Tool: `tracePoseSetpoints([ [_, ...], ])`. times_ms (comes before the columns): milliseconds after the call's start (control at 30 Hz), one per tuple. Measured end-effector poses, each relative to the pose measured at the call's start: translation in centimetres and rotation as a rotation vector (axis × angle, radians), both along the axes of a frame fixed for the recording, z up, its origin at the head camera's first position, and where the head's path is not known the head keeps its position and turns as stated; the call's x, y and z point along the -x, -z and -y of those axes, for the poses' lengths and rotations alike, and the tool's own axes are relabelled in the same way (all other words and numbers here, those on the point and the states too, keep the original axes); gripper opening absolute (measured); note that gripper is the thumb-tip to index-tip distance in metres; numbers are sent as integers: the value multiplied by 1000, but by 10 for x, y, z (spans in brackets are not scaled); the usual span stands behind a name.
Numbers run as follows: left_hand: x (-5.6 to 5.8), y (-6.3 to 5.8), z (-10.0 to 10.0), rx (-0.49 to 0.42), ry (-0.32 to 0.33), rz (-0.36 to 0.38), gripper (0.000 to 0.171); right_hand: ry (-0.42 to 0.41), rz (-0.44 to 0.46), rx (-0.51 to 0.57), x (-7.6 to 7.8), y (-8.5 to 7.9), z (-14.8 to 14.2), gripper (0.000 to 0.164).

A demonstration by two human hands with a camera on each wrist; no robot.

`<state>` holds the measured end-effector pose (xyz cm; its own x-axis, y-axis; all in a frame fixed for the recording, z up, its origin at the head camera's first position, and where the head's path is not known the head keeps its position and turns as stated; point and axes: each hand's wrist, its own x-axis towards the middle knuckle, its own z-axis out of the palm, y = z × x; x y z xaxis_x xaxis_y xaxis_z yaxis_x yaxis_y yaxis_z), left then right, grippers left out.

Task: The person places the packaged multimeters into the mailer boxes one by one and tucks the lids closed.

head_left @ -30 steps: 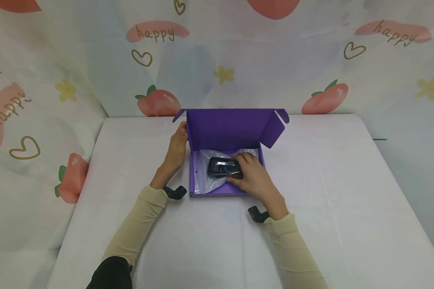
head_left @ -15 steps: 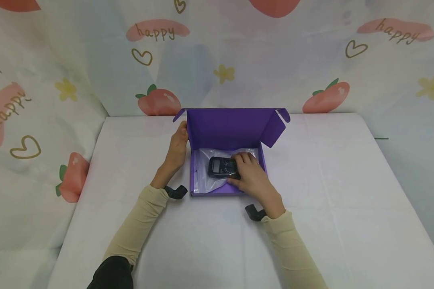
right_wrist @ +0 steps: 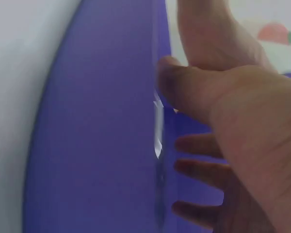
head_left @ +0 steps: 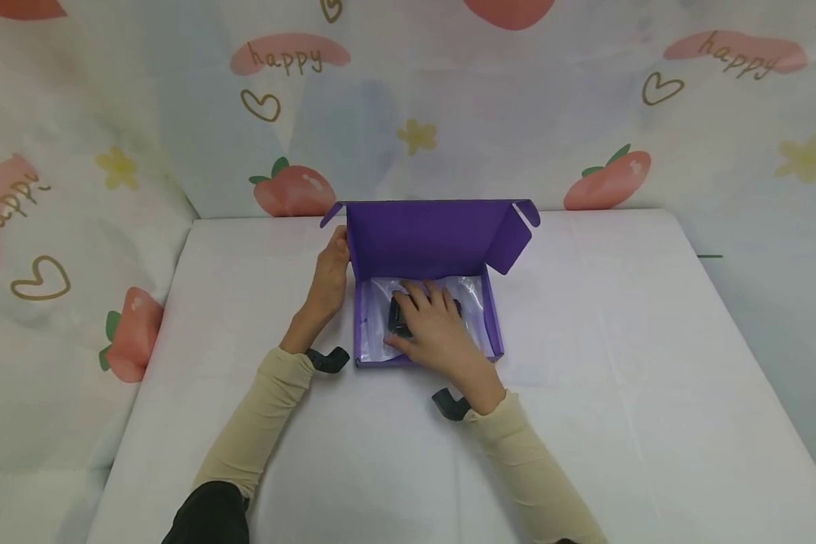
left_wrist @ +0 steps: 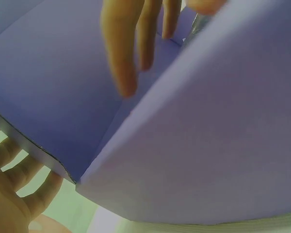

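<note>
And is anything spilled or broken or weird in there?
Nope, nothing stands out. The box is open with its lid up, and the bag inside looks only a bit wrinkled. The right hand covers most of the black gadget, so I can't check all of that.
</note>
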<state>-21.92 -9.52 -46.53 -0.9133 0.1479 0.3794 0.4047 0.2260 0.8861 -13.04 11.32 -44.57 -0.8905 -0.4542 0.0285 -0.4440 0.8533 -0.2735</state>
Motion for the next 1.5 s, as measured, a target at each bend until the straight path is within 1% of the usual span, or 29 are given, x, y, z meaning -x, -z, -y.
tracePoseSetpoints([
  [100, 1, 1, 1, -3, 5, 5, 105, -47, 22, -31, 2, 3, 10, 79],
  [167, 1, 1, 1, -10, 10, 6, 104, -58, 31, -53, 3, 5, 14, 81],
  [400, 0, 0, 0, -19, 20, 2, 104, -45, 37, -96, 5, 6, 21, 83],
  [700, 1, 1, 0, -32, 24, 6, 106, -42, 36, -119, 5, 6, 25, 85],
  [1033, -1, -1, -3, -29, 17, -13, 103, -45, 35, -126, 7, 7, 27, 85],
  [1167, -1, 0, -2, -30, 13, -11, 102, -34, 38, -123, 7, 7, 27, 83],
  [1267, -1, 1, -2, -31, 6, -8, 102, -8, 37, -98, 4, 8, 26, 77],
  [1333, 0, 2, -2, -35, 10, -7, 102, 27, 26, -72, 2, 8, 25, 72],
  [1400, 0, 2, -2, -35, 11, -8, 102, 81, 13, -43, 0, 8, 23, 68],
  [1500, 1, 1, -2, -38, 15, -12, 101, 192, -5, 5, 1, 9, 17, 66],
])
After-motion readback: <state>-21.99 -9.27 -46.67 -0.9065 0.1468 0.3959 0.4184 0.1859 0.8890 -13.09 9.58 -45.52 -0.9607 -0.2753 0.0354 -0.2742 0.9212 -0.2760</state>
